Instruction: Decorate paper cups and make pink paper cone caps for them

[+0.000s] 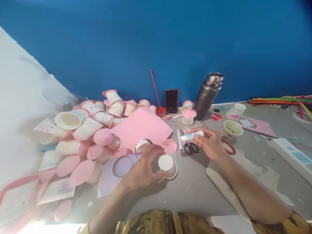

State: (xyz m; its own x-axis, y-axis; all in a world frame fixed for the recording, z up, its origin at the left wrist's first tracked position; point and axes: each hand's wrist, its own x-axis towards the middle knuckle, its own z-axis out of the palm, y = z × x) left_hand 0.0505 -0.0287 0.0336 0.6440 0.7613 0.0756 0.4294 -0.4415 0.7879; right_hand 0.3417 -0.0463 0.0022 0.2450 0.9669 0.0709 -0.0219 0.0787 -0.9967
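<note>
An upside-down white paper cup (166, 162) stands on the table in front of me. My left hand (143, 167) curves beside it with thumb and fingers apart; the thumb tip is close to the cup's side, and I cannot tell whether it touches. In my right hand (208, 141) is a white glue stick (192, 135) with a blue label, tilted to the left. Below that hand lie black-handled scissors (191, 148) and a white marker (179, 140). Beyond my left hand are another small cup (142, 145) and a large pink paper sheet (143, 126).
Paper cups with pink discs (85, 130) are heaped on the left. Purple paper (104, 180) carries a ring (122, 166). A dark flask (207, 97) and a phone (171, 101) stand by the blue wall. At right are a patterned cup (231, 129) and a power strip (292, 156).
</note>
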